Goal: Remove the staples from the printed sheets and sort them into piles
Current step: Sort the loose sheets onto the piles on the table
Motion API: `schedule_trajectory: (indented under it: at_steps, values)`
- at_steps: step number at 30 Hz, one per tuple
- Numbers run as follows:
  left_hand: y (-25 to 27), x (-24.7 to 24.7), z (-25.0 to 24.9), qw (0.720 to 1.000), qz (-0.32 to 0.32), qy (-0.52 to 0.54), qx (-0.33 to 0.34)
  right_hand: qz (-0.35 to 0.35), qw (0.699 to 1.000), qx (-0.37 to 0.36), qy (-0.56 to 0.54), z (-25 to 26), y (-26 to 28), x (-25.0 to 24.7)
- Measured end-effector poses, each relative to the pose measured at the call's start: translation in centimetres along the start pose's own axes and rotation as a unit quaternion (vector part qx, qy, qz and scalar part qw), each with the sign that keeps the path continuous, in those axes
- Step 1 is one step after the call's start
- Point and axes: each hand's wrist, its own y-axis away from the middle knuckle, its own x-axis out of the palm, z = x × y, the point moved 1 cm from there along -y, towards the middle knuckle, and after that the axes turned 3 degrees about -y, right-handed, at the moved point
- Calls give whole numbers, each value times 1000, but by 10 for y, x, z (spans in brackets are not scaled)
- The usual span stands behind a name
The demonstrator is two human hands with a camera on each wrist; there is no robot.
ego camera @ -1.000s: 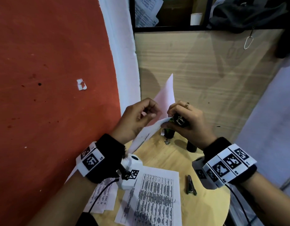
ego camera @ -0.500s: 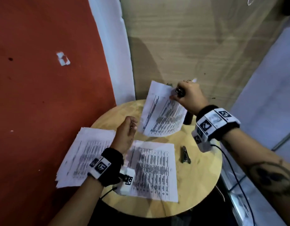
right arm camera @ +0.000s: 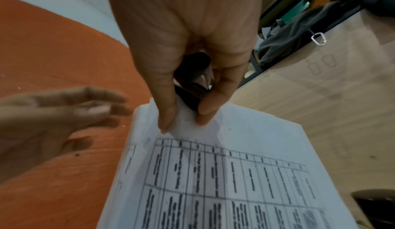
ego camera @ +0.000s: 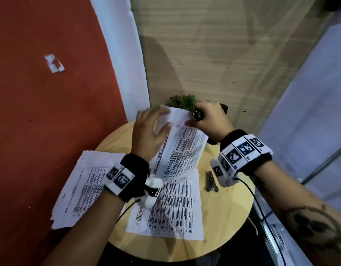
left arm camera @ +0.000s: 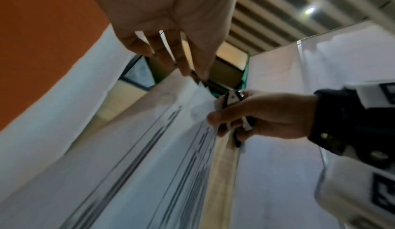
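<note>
My right hand [ego camera: 194, 120] pinches the top edge of a set of printed sheets [ego camera: 183, 150] between thumb and forefinger, holding them tilted above the round table. A black staple remover [ego camera: 198, 116] sits in the same hand; in the right wrist view the staple remover [right arm camera: 192, 97] shows behind the fingertips. My left hand [ego camera: 162, 118] has its fingers spread and straight at the sheets' top left corner, gripping nothing. Two piles of sheets lie on the table, one at the left [ego camera: 85, 185] and one in the middle [ego camera: 173, 208].
A small metal tool [ego camera: 211, 182] lies on the wooden table [ego camera: 229, 217], right of the middle pile. A green plant [ego camera: 185, 101] stands at the back edge. A red wall [ego camera: 50, 112] runs close on the left and a wood panel [ego camera: 204, 54] behind.
My left hand has risen from the table by the middle pile to the top left corner of the held sheets. The right hand keeps its hold on them.
</note>
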Motion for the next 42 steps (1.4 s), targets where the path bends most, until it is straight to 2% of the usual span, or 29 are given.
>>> schedule_trajectory:
  at_steps: [1,3,5,7,10,13,16,19,23,28,30,31,33,34,35,36,38,40,42]
  values:
    - [-12,-3,-5,998,27,-50,10,7,1000,-11,-8,7,1,-1]
    - [-31,-9,-11,992,95,-81,-34,16,999,-34,-39,22,4,-7]
    - [-41,-17,-9,987,136,35,-79,16,996,-48,-66,29,6,-16]
    - [-42,-27,-9,977,153,121,-86,25,995,-55,-81,29,9,-28]
    - [-40,-46,-13,971,160,159,-84,60,996,-37,-57,20,11,-41]
    - [-40,-64,-9,960,164,201,-106,58,996,-32,-66,19,15,-49]
    - [-41,-70,-10,967,155,178,-92,54,995,-39,-73,31,20,-51]
    - [-46,-72,-23,978,157,110,-79,53,996,-44,-50,44,24,-55]
    - [-51,-71,-41,966,235,86,-69,54,997,-46,-38,57,29,-60]
    - [-44,-71,-48,955,274,100,-54,81,992,-71,-58,59,38,-62]
    - [-41,-75,-47,956,271,96,-60,50,986,-103,-120,59,43,-62]
    - [-40,-77,-47,958,264,98,-63,-2,978,-105,-180,58,45,-63]
    - [-41,-83,-47,959,256,106,-61,-132,936,-78,-316,58,49,-69]
    - [-42,-86,-48,959,255,106,-56,-174,913,-50,-366,57,51,-71]
    - [-43,-88,-49,960,255,102,-50,-184,894,-19,-409,57,54,-70]
    - [-45,-89,-49,961,255,99,-47,-160,880,9,-447,57,56,-67]
    - [-47,-93,-50,959,258,103,-45,-60,847,45,-526,59,63,-58]
    - [-47,-96,-52,954,271,115,-52,28,811,38,-583,64,70,-49]
    - [-47,-99,-54,948,285,124,-67,43,821,-11,-569,70,74,-47]
